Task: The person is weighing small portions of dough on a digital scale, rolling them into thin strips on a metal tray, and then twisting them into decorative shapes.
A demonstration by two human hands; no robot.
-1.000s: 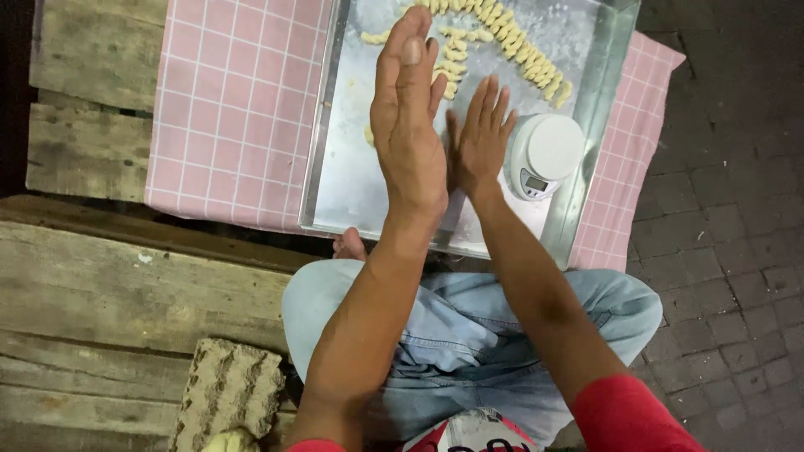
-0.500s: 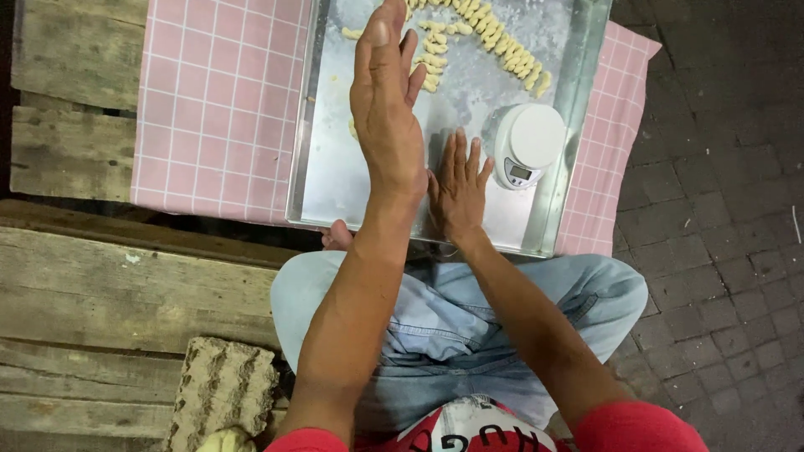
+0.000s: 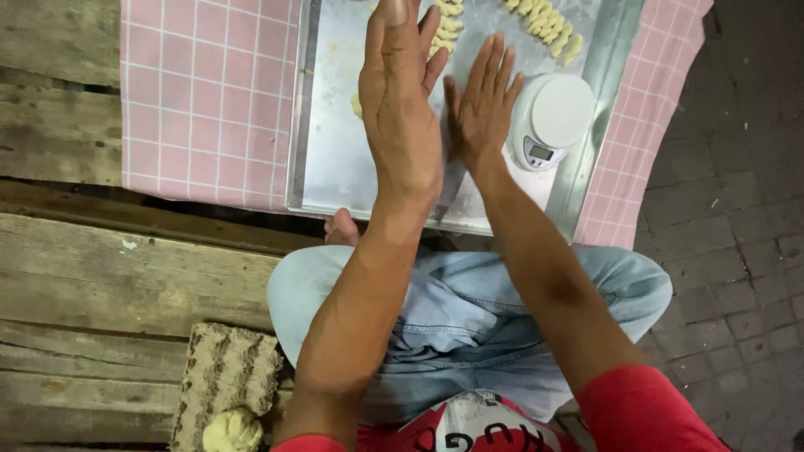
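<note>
My left hand and my right hand are held flat, palm against palm, fingers straight, over a metal tray. Whatever lies between the palms is hidden. My right hand sits slightly lower and to the right, next to a small white round scale on the tray. Rows of short pale dough pieces lie at the tray's far end. One small dough bit lies just left of my left hand.
The tray rests on a pink checked cloth over wooden planks. A grey egg carton and a pale dough lump sit at the lower left. Dark paving runs along the right. My jeans-clad knees are below the tray.
My right hand slid back toward me against the left palm, then forward again to be level with it. The view has shifted closer to the tray.
</note>
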